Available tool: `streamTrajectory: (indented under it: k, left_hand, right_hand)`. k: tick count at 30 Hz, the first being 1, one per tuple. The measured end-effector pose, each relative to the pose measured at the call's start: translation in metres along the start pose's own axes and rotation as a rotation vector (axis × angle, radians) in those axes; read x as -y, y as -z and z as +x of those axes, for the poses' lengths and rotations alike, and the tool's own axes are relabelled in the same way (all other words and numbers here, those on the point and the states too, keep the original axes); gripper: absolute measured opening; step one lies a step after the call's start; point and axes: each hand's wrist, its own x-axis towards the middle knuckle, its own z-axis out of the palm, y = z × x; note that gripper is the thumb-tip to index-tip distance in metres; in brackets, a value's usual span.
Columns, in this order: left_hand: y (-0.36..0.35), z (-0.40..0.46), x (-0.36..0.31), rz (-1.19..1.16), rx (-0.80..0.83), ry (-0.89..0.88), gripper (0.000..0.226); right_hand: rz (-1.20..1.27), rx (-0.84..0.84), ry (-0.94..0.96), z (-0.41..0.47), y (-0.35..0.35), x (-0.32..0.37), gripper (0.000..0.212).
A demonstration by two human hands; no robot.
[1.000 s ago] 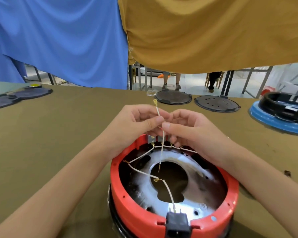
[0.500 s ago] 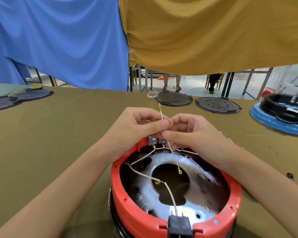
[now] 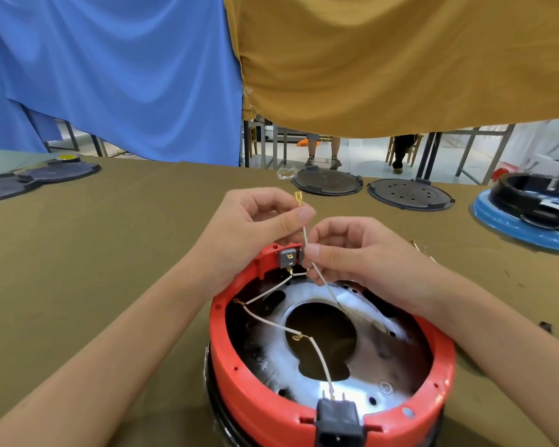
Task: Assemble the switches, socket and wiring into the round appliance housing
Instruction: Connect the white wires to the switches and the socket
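At the far left of the olive-covered table (image 3: pixel 78 253), two dark flat lids (image 3: pixel 39 177) are lying side by side under a hanging blue cloth (image 3: pixel 126 75). Nearer the middle, the left hand (image 3: pixel 255 224) is hovering above the far rim of the red round housing (image 3: pixel 271 398), its thumb and forefinger pinching a thin white wire (image 3: pixel 305 235) just below the brass spade terminal (image 3: pixel 298 199) that is sticking up past the fingers. Just beside it, the right hand (image 3: pixel 362 253) is pinching the same wire lower down, the loose end trailing into the housing's metal interior. A grey switch (image 3: pixel 288 257) is sitting in the far rim between the two hands, with more white wires (image 3: pixel 271 324) running across the inside to the black socket (image 3: pixel 338 424) at the near rim. Beyond the hands, two round dark plates (image 3: pixel 368 187) are resting near the table's far edge under a mustard cloth (image 3: pixel 400 59). At the far right, a black housing on a blue base (image 3: pixel 530 208) is standing well apart.
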Motion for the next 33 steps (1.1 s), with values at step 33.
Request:
streamTrajectory:
  k: [33]
  left_hand:
    - [0.0014, 0.0019, 0.0024, 0.067, 0.069, 0.07, 0.014]
  right_hand:
    - [0.082, -0.099, -0.04, 0.002, 0.0062, 0.007, 0.016]
